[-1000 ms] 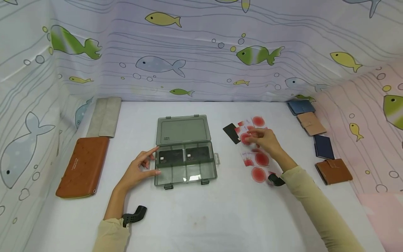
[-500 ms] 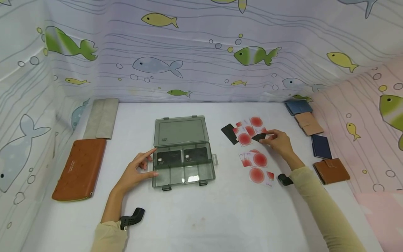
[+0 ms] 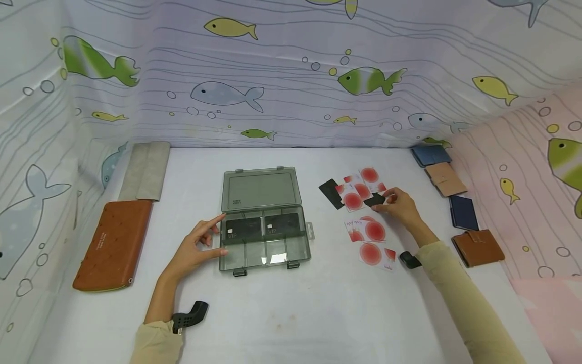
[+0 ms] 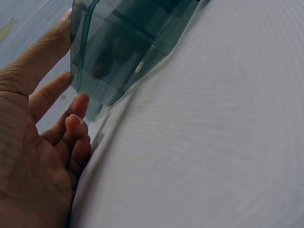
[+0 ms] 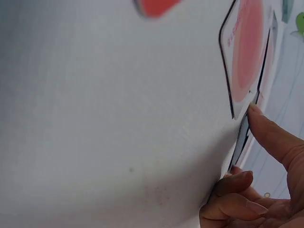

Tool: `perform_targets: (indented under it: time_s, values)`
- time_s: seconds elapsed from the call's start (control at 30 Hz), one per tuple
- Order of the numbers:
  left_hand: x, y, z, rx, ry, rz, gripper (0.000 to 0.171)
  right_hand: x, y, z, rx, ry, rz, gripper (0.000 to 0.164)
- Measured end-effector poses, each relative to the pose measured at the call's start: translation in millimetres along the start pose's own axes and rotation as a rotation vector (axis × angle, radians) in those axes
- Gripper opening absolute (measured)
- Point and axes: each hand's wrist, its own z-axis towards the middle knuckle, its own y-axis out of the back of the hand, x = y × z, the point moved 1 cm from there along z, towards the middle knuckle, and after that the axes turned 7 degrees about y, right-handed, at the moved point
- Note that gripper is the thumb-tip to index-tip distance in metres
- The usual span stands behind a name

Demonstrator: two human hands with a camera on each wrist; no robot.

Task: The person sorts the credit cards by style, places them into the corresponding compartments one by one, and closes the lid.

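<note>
Head view: white cloth [image 3: 291, 308], fish-print curtain [image 3: 295, 60] behind. Translucent grey box [image 3: 233, 255], lid up. Left hand [image 3: 193, 247] index, thumb extended, touching box edge; right hand [image 3: 402, 207] pinches flat black card [image 3: 375, 200].

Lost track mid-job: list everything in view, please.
Box: one, grey-green, open, table centre
VIP cards: two, black, in box
Loose cards: two, black, right of box
Red-white cards: several overlapping, right of box
Left wallets: two, grey, brown, left
Right wallets: four, blue, tan, navy, brown, right
Table: one, white, underneath
Fish-print cloth: count unclear, multicoloured, behind, sides
Wrist cameras: two, black, wrists
Sleeves: two, beige, arms
Left hand: one, touching box
Right hand: one, pinching loose card
</note>
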Motion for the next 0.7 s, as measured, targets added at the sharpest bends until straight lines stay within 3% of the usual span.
perform_targets:
  time_s: [0.3, 0.7]
  values:
    - [1.8, 0.5, -0.1, 0.004, -0.006, -0.009, 0.079, 1, 4, -14, -0.033, -0.027, 0.043, 0.053]
    - [1.9, 0.6, 1.0, 0.002, -0.013, -0.004, 0.078, -11, 24, -32, -0.104, -0.078, 0.475, 0.041]
